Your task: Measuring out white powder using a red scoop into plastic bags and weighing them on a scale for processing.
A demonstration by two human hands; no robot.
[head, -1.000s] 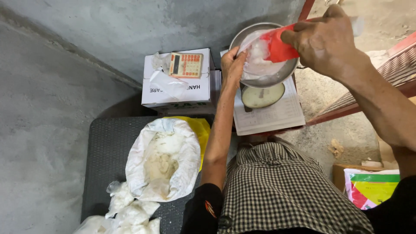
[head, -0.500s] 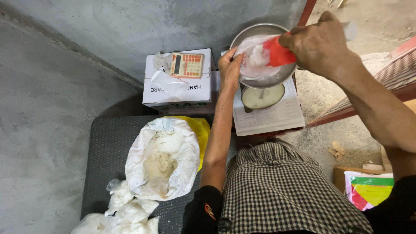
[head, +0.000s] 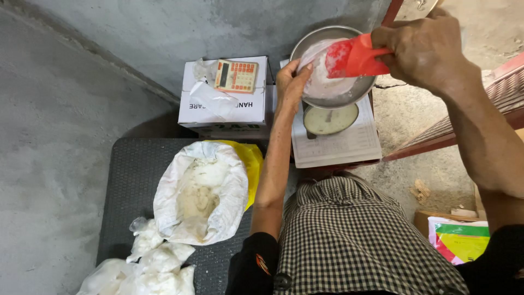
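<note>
My right hand (head: 428,52) has a closed grip on the red scoop (head: 355,57); my left hand (head: 291,82) pinches the clear bag (head: 322,82) in the scale pan (head: 314,41)

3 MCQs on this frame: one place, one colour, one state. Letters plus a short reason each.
1. Where does the calculator lie?
A. on the white cardboard box
B. in the metal bowl
C. on the black mat

2. What colour is the scoop in the right hand?
A. blue
B. red
C. green

3. How is the big white sack?
A. tied shut
B. open at the top
C. folded flat

Answers:
1 A: it rests on the box top, by the wall.
2 B: the scoop tipped over the bowl is red.
3 B: its rim is rolled back and pale powder shows inside.
</note>
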